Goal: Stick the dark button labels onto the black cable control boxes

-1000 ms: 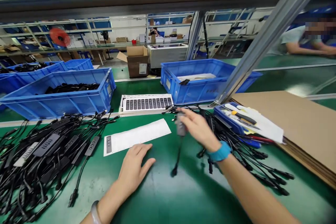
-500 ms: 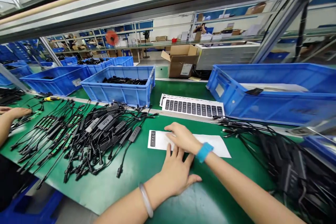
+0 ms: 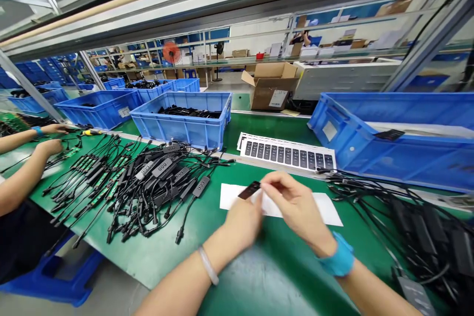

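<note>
A small black label with printed markings is raised above a white backing sheet. My left hand, slightly blurred, has its fingers closed on the label's lower side. At the label's right end, the thumb and forefinger of my right hand pinch its corner. My fingers partly cover the label and the middle of the sheet. Just behind lies a label sheet bearing a row of several black labels. To the left is a heap of black cabled hubs.
Blue bins line the back, and a large blue bin stands at right. More black cabled devices lie at right. A co-worker's hands work at far left. A metal beam crosses overhead.
The black label has come off the left end of the white sheet and is now between my hands. My right hand went from lying across the sheet to pinching. The view shifted left.
</note>
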Tool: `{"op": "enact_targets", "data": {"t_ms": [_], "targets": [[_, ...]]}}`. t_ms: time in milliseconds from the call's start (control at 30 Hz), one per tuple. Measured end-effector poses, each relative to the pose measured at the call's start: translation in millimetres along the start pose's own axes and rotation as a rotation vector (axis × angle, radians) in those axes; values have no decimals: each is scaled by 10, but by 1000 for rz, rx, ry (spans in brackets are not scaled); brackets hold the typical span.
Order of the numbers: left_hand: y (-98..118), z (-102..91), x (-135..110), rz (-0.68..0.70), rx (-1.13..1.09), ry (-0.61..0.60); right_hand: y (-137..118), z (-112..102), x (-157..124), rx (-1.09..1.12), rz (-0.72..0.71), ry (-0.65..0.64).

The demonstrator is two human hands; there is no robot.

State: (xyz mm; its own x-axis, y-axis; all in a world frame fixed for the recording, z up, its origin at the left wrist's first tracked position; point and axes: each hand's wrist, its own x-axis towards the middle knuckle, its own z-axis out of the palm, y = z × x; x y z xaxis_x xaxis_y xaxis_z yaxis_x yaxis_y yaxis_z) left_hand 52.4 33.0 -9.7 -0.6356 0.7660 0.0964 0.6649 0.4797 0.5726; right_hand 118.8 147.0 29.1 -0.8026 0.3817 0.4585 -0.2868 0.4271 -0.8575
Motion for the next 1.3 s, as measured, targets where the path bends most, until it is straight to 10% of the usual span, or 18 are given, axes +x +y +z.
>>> {"op": "enact_targets", "data": {"t_ms": [233, 600, 733, 867, 1300], "targets": [[-534, -654, 101, -435, 306, 257, 259, -524, -496, 84, 259, 162], [-76, -269, 115, -193, -383, 193, 498, -539, -734, 307, 371, 249], [201, -54, -13, -290, -1192, -87, 476, -549, -746, 427, 399, 288], [316, 146, -155, -452, -1487, -320, 403, -554, -749, 541, 425, 309], [393, 252, -321, -430, -1391, -605, 328, -545, -768, 564, 515, 167]]}}
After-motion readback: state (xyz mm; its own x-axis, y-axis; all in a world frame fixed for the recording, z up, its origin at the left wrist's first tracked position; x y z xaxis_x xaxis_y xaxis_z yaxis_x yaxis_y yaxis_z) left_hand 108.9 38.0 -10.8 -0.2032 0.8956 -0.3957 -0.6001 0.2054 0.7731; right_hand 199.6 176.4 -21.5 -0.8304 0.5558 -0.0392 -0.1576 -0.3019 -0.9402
